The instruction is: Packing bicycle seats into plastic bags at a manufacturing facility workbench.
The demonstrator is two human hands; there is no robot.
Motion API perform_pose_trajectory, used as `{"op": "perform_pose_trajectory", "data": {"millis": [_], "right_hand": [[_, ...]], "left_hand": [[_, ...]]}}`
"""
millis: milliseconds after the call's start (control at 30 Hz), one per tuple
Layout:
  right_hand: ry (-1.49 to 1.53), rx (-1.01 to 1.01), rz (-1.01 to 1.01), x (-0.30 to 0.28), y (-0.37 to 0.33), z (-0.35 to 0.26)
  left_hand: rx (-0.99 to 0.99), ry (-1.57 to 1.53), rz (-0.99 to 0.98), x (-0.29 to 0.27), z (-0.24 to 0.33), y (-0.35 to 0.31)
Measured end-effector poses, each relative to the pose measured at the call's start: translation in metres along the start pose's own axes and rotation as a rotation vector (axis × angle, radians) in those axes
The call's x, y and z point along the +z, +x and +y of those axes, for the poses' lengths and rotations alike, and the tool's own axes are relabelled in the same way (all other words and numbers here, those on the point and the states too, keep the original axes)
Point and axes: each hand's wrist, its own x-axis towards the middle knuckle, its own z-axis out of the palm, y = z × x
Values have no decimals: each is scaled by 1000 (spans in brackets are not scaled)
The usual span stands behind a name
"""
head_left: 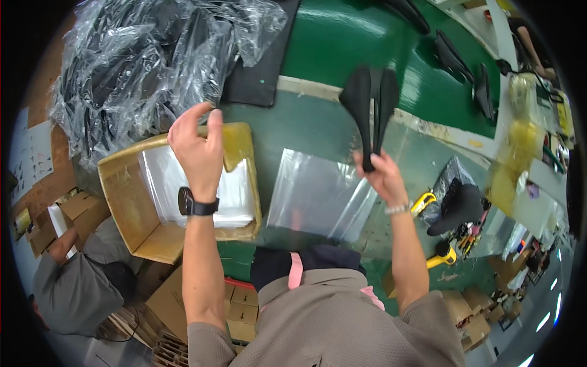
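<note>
My right hand point(385, 180) grips a black bicycle saddle point(359, 101) by its narrow nose, the wide end pointing away from me and blurred a little. A long slot runs down the saddle's middle. Below it on the bench lies a flat clear plastic bag point(318, 199). My left hand point(199, 150) hovers above a yellowish box point(143, 235) that contains a stack of clear bags point(235, 199). Its fingers curve toward the thumb with a gap between, and nothing shows in them. A dark watch is on that wrist.
Plastic-wrapped dark items point(147, 67) are heaped at the far left. More black saddles point(454, 56) rest on the green surface at far right. Near my right arm are a yellow cutter point(423, 203), a dark saddle point(457, 208) and a yellow tool point(443, 255). Another person point(92, 281) is at lower left.
</note>
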Motion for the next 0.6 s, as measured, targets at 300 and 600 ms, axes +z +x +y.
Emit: {"op": "perform_pose_trajectory", "data": {"millis": [300,600], "right_hand": [[49,107,393,-132,-124,91],[115,96,338,-151,-110,99]], "left_hand": [[27,-325,-837,95,157,-256],[87,-182,-971,139,133,-327]]}}
